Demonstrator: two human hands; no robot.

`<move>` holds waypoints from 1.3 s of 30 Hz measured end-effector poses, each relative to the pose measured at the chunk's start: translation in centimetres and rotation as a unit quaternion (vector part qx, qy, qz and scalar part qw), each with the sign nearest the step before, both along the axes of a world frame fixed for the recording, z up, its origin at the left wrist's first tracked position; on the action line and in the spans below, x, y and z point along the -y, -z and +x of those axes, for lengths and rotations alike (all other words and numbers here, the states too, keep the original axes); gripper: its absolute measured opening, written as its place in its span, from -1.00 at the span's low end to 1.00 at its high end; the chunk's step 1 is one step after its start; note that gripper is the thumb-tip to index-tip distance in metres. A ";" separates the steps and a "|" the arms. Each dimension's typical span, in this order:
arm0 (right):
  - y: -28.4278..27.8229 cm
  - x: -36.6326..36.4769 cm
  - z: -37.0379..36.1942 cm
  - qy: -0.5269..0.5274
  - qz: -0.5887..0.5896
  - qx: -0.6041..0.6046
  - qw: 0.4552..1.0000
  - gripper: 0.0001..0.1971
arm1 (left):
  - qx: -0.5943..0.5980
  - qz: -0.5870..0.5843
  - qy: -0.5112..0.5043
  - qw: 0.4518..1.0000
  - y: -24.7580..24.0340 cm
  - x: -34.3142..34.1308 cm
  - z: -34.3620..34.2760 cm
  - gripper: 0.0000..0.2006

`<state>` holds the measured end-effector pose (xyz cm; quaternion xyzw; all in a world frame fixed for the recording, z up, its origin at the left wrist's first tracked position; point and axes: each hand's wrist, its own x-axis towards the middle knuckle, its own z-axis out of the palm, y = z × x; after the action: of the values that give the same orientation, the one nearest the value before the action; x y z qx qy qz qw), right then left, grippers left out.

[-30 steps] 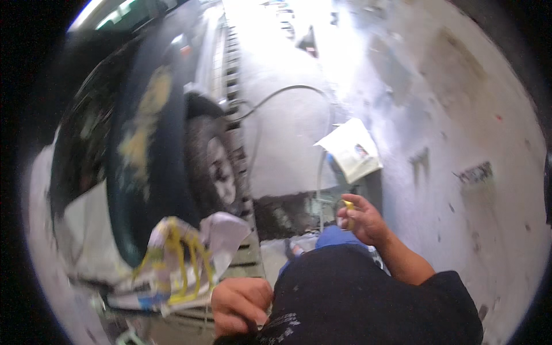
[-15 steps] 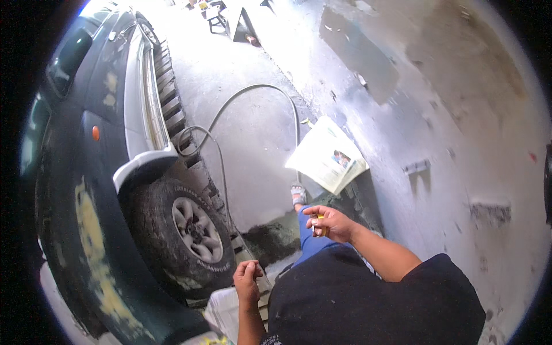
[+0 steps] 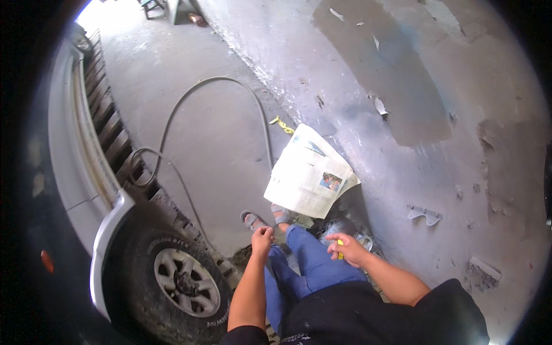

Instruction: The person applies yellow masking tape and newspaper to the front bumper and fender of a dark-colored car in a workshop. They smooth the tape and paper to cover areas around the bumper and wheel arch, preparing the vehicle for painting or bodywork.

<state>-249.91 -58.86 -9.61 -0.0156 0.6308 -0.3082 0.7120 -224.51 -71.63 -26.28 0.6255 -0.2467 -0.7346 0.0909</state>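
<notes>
My left hand (image 3: 263, 238) is closed, its fingers pressed together above my left knee. Whatever it may hold is hidden or too small to make out. To its right, my right hand (image 3: 348, 250) is curled round a small yellow object (image 3: 340, 249), of which only a narrow piece shows between the fingers. Sheets of newspaper (image 3: 307, 175) lie fanned out beyond both hands, against the foot of the wall; neither hand touches them.
A car's front wheel (image 3: 187, 282) and dark body with silver trim stand close on my left. A grey hose (image 3: 215, 79) loops over the concrete floor. A crumpled yellow strip (image 3: 282, 125) lies beyond the newspaper. The peeling wall (image 3: 414, 178) rises on my right.
My view has shifted right and forward, so the car slid left. My left hand rose and moved forward; my right hand still grips the yellow object. Both sandalled feet now show.
</notes>
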 end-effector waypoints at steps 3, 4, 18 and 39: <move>-0.2 -0.9 -0.2 -0.008 0.061 -0.060 0.996 -0.63 | -0.012 0.048 -0.024 0.998 7.4 1.8 -3.6 -0.84; 0.0 -1.9 0.0 0.004 0.071 -0.070 0.995 -0.62 | -0.013 0.100 -0.064 0.993 9.7 1.7 -4.4 -0.83; 1.9 -8.3 3.8 0.043 0.132 -0.109 0.984 -0.62 | -0.148 0.178 -0.263 0.937 8.5 -0.3 -9.6 -0.84; 0.6 -9.8 3.5 0.046 0.095 -0.197 0.975 -0.62 | 0.058 -0.236 -0.130 0.961 2.7 7.8 -10.8 -0.87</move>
<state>-246.44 -49.10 -10.22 0.0208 0.7849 -0.2704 0.5571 -235.31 -79.39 -29.00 0.6544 -0.3350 -0.5997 0.3161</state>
